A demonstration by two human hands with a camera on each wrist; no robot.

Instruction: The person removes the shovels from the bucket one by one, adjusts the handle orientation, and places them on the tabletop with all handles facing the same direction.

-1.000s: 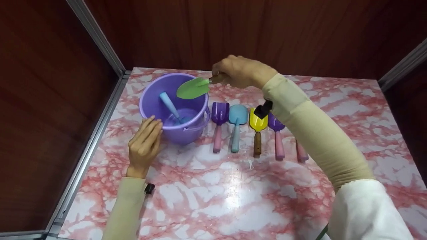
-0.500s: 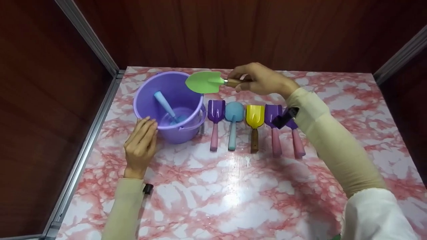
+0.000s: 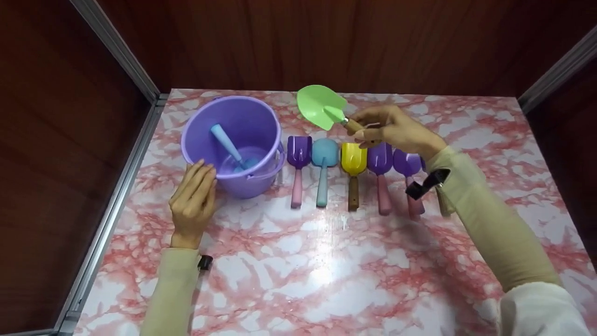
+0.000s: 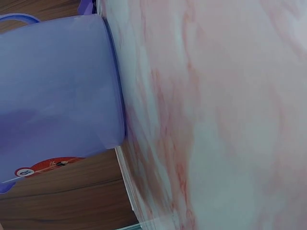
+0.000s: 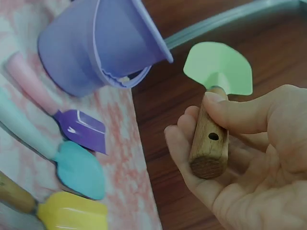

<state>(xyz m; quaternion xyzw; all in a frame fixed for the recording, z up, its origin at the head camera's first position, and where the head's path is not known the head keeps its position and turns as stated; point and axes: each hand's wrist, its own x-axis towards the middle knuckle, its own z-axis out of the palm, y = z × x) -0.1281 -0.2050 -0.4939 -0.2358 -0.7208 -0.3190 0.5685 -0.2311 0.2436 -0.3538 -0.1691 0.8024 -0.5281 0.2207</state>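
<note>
In the head view a purple bucket point(image 3: 249, 184) stands at the left of the table, with a light-blue-handled shovel point(image 3: 226, 143) leaning inside it. My left hand point(image 3: 192, 205) rests its fingers on the bucket's near rim. My right hand point(image 3: 396, 130) holds a green trowel point(image 3: 319, 103) by its wooden handle, raised above the back of the row of shovels. The right wrist view shows the thumb pressing on the wooden handle point(image 5: 209, 139), fingers beneath it, and the green blade pointing away.
A row of toy shovels lies right of the bucket: a purple one point(image 3: 299, 151), a blue one point(image 3: 325, 151), a yellow one point(image 3: 353, 158), another purple one point(image 3: 380, 158) and more under the right forearm. Dark wood panels point(image 3: 326, 42) wall the marbled table point(image 3: 280, 280).
My right hand has carried the green trowel rightward, away from over the bucket, and its blade has turned to point up and left. The left hand stays at the bucket's rim.
</note>
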